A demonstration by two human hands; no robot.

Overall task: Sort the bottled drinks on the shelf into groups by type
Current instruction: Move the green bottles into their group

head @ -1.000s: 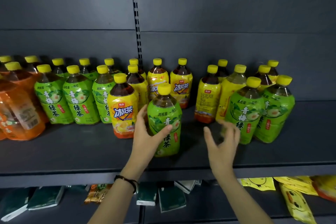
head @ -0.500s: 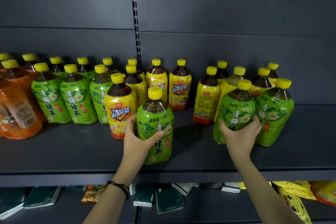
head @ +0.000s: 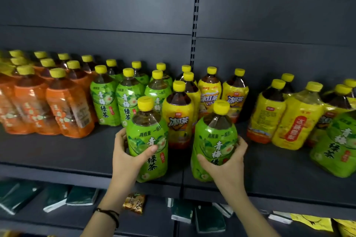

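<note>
Now your left hand point(head: 127, 158) is wrapped round one green bottle point(head: 147, 140) and your right hand point(head: 227, 165) round a second green bottle point(head: 214, 144), both upright at the front edge of the shelf point(head: 57, 156). Just behind them stands one yellow bottle point(head: 178, 115); further back, green ones cluster, too overlapped to count.
</note>
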